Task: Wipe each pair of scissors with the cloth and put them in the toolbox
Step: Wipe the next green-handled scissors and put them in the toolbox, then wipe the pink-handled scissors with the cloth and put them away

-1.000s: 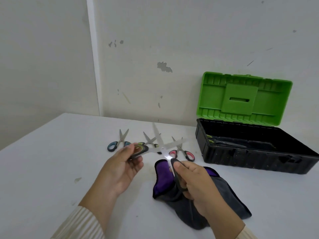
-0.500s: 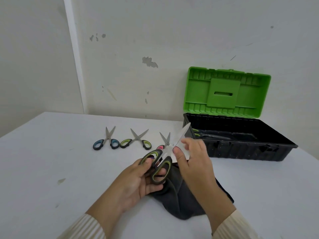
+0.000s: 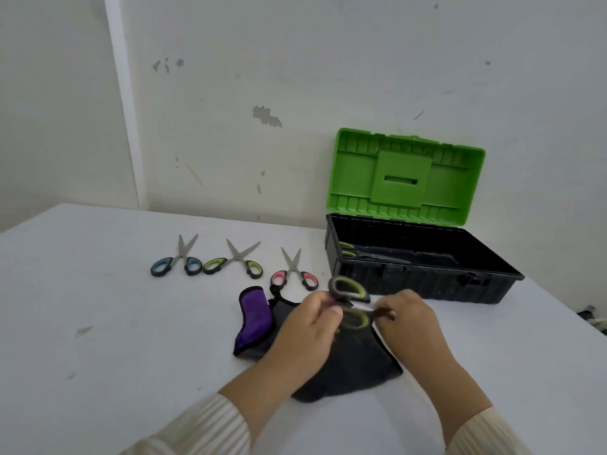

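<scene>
While both hands meet above the cloth (image 3: 348,366), the left hand (image 3: 312,323) and right hand (image 3: 407,320) each curl around the green-handled scissors (image 3: 349,290), pinching them from either side. No writing is legible. Nearby, the open toolbox (image 3: 427,284) holds another green-handled pair (image 3: 348,249); three pairs lie on the table (image 3: 98,323).

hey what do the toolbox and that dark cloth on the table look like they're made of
Toolbox: looks like moulded plastic, black base and bright green lid, with ribbed walls and a dull sheen. Cloth: seems a soft matte fabric, perhaps microfibre, dark grey with a purple side, since it folds limply under both hands.
</scene>
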